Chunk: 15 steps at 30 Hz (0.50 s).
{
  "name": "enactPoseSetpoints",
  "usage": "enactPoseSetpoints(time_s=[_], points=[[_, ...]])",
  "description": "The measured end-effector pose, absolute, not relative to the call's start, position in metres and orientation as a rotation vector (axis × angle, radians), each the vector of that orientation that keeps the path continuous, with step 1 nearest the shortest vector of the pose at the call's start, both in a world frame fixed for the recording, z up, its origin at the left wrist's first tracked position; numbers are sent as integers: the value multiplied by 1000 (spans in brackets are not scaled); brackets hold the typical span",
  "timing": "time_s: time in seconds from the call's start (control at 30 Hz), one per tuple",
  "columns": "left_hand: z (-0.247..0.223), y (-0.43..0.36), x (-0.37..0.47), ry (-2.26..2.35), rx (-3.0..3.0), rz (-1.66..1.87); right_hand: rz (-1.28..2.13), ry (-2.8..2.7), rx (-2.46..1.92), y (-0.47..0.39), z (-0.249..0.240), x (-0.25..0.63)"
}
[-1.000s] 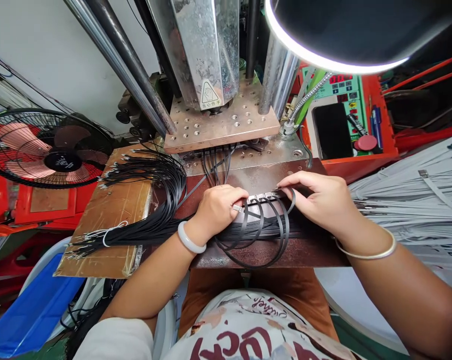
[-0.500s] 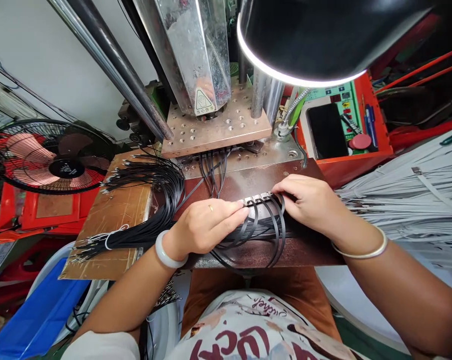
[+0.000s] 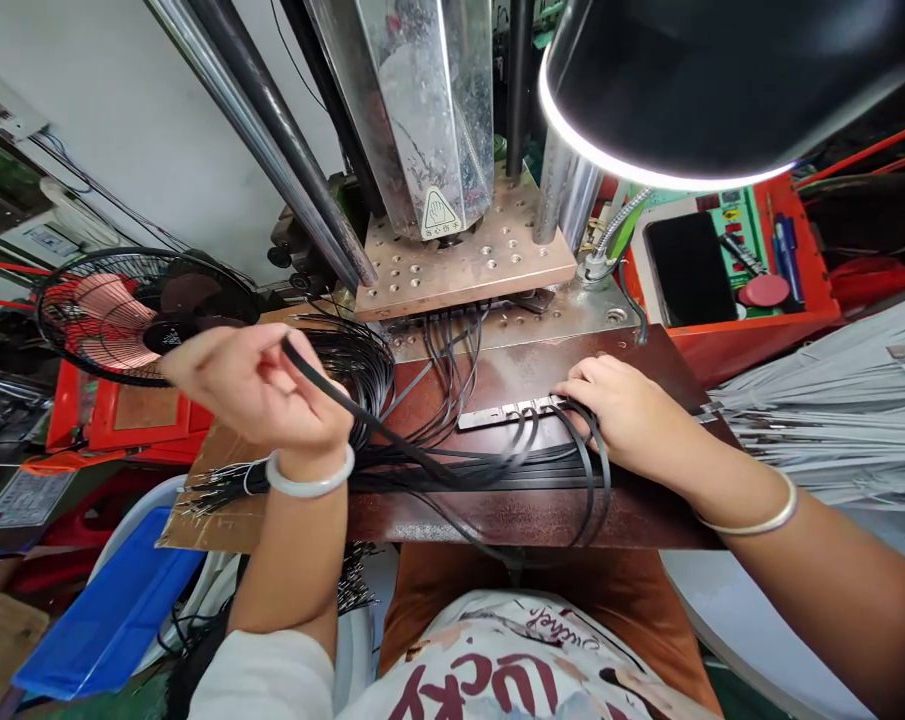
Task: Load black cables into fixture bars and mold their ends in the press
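My left hand (image 3: 261, 385) is raised left of the metal bar, its fingers closed on a flat black cable (image 3: 362, 412) that stretches back down toward the tabletop. At the right end of a slotted metal bar (image 3: 489, 417), my right hand (image 3: 609, 410) grips the bar with its fingers bent around the end. Several black cables loop out of the bar's slots and curve toward the table's front edge. A thick bundle of black cables (image 3: 362, 365) with metal tips lies on the left, partly behind my left hand.
A press with a drilled metal plate (image 3: 467, 280) stands behind the table (image 3: 647, 510), black cables running under it. A lamp (image 3: 677, 90) hangs at upper right. A fan (image 3: 122, 320) is at left. A red tray (image 3: 782, 330) holding a phone and pens and many white strips (image 3: 842, 410) are at right.
My left hand has left the bar and swung up and left, pulling a black cable with it. The bar's left part now shows. My right hand stays at the bar's right end.
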<state>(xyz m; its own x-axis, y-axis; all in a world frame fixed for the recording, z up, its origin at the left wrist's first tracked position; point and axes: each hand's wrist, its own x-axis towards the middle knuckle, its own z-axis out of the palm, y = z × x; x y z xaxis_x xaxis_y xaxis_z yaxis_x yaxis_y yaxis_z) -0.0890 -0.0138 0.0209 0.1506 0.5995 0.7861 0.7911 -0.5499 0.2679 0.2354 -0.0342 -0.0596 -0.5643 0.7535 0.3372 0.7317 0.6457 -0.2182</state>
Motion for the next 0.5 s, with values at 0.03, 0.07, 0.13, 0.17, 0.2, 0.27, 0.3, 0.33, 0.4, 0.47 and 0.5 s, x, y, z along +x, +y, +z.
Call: enactPoseSetpoints(time_s=[0.03,0.07,0.13,0.17,0.2,0.27,0.3,0.33,0.4,0.47,0.5], points=[[13,-18,-79,-1371,-2201,-1411,59,-2472,-1175,-34,-59,236],[4,-23,-67,-1363,-2217,-1448,52,-2473,-1170,-34,-59,236],[-12,-31,-42,-1326,-2442,-1437,51,-2476,-1160,-34,-58,236],[-18,-34,-32,-1314,-2624,-1382,53,-2477,-1160,-34,-57,236],[-22,-35,-25,-1315,-2800,-1303,56,-2482,-1164,-34,-57,236],[-27,-35,-18,-1327,-3055,-1106,54,-2491,-1179,-34,-56,235],[-28,-34,-17,-1319,-3123,-1006,53,-2495,-1186,-35,-56,235],[-29,-33,-18,-1306,-3158,-918,53,-2498,-1190,-35,-56,235],[-29,-30,-20,-1289,-3163,-775,53,-2502,-1194,-36,-56,236],[-28,-29,-21,-1316,-3109,-654,49,-2507,-1195,-36,-56,236],[-27,-30,-20,-1332,-3075,-588,44,-2509,-1198,-35,-57,237]])
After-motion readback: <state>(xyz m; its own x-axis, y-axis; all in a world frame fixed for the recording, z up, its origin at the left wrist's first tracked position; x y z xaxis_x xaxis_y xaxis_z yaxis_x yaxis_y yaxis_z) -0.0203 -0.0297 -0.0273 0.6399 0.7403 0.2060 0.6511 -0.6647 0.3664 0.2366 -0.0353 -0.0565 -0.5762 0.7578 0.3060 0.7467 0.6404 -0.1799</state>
